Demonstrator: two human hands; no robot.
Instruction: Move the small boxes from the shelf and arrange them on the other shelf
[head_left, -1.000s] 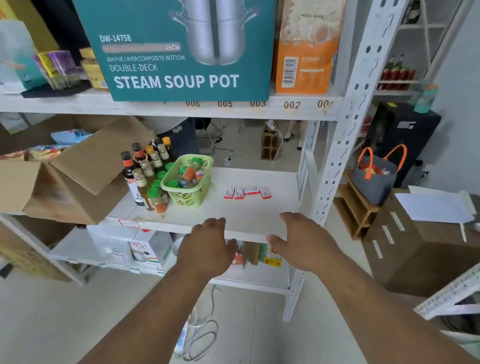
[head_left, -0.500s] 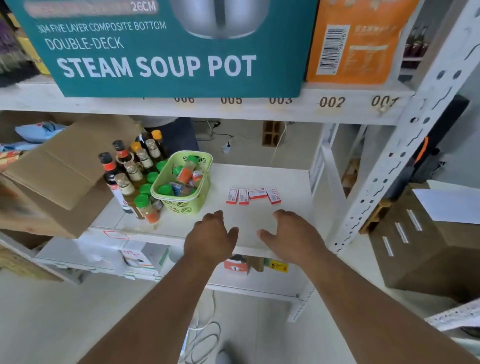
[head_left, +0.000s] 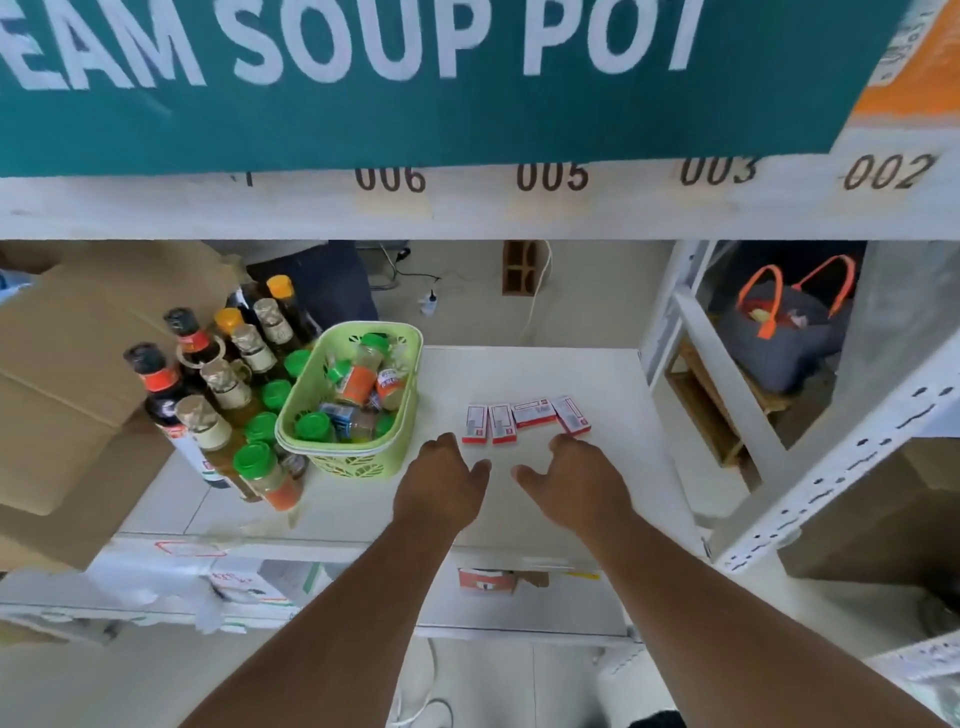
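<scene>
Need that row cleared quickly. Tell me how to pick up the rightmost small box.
Probably pinch the rightmost small box across its two long edges, from above and the shelf's front. It lies flat, angled, its right side free, and the right hand is just short of it.

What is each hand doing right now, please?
Left hand: open, holding nothing, just short of the small boxes.
Right hand: open, holding nothing, fingertips at the rightmost box.

Four small boxes (head_left: 525, 420), white with red ends, lie flat in a row on the white shelf (head_left: 597, 374), at centre frame. The two left ones point toward 12 o'clock; the third lies crosswise; the fourth angles toward 11 o'clock.
</scene>
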